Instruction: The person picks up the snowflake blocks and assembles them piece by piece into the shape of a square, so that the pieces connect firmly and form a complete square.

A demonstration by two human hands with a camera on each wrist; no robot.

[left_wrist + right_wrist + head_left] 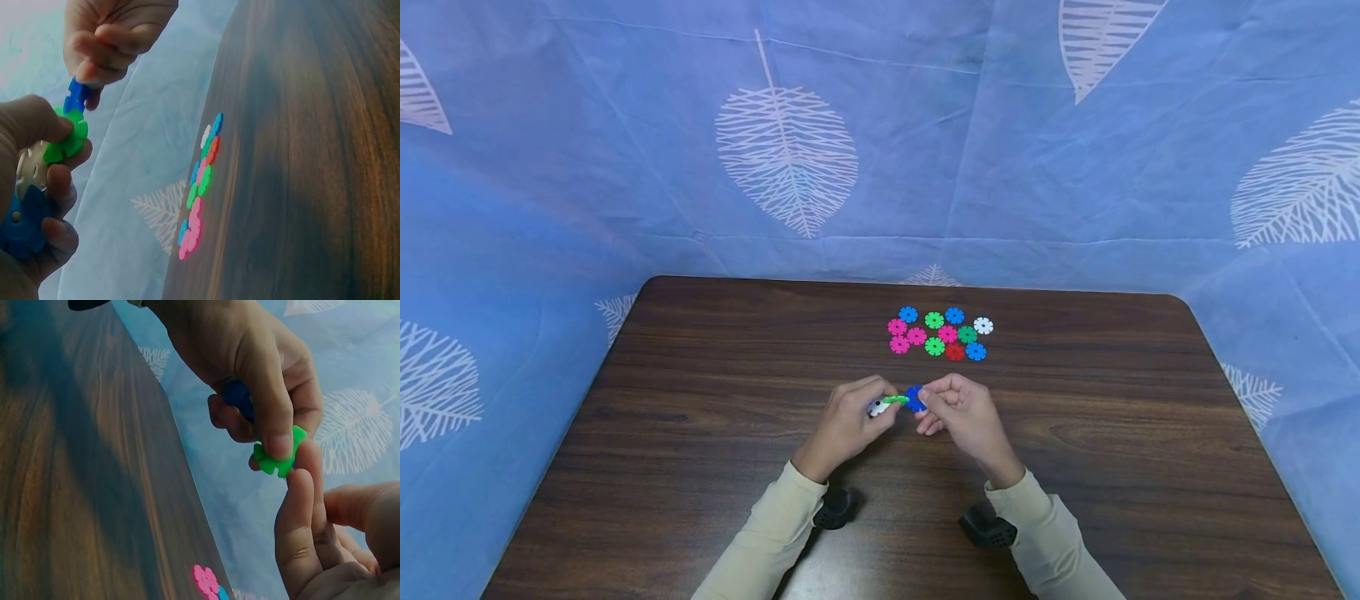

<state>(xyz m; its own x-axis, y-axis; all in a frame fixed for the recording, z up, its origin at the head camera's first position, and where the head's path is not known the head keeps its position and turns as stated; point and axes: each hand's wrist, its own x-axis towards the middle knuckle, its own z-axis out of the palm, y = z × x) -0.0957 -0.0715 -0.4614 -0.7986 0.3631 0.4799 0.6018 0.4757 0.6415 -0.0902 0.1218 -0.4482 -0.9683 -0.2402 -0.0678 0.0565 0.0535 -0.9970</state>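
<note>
My left hand (848, 414) pinches a green notched interlocking disc (74, 136) between thumb and fingers. Behind it in the same grip are a white disc (32, 167) and a blue disc (24, 225), which appear linked in a row. On the other side, my right hand (964, 414) pinches a dark blue disc (914, 398) by its edge. The dark blue disc stands upright against the green one's rim, at an angle to it. How deep their notches sit in each other cannot be told. In the right wrist view, fingers hide most of the dark blue disc.
Beyond the hands, several loose discs in pink, green, blue, red and white lie flat on the brown wooden table (700, 400), a white disc (983, 326) at their right end. A blue leaf-print cloth (910, 167) hangs behind the table.
</note>
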